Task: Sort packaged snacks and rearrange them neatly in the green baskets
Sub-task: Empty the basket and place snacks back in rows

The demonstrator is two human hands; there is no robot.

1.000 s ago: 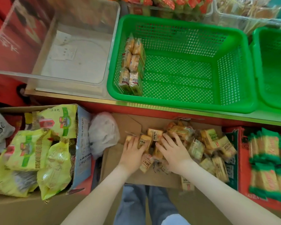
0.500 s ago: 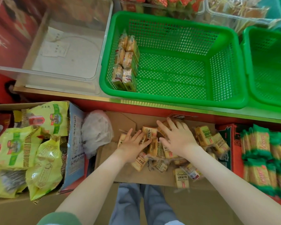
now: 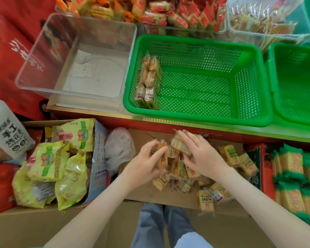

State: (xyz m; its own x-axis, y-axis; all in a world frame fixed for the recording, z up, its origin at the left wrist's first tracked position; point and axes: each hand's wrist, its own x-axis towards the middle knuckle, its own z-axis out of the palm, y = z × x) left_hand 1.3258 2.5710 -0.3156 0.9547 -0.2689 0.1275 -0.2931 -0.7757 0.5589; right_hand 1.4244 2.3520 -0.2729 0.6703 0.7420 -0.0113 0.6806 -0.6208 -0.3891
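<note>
Fingers (image 3: 150, 146) of left hand (image 3: 141, 167) curled round small yellow-orange film-wrapped snack packets (image 3: 162, 153); right hand (image 3: 204, 158) likewise gripping a cluster, both over loose pile (image 3: 227, 154) in brown cardboard box (image 3: 140, 136). Risk, as judged: slippery film, several held at once, liable to slip out or skew on transfer. Neat double row of matching packets (image 3: 149, 81) upright against left wall of green perforated plastic basket (image 3: 247, 81), well apart from hands

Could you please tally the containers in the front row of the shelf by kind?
Green baskets: 2
Clear plastic bin: 1
Total: 3
</note>
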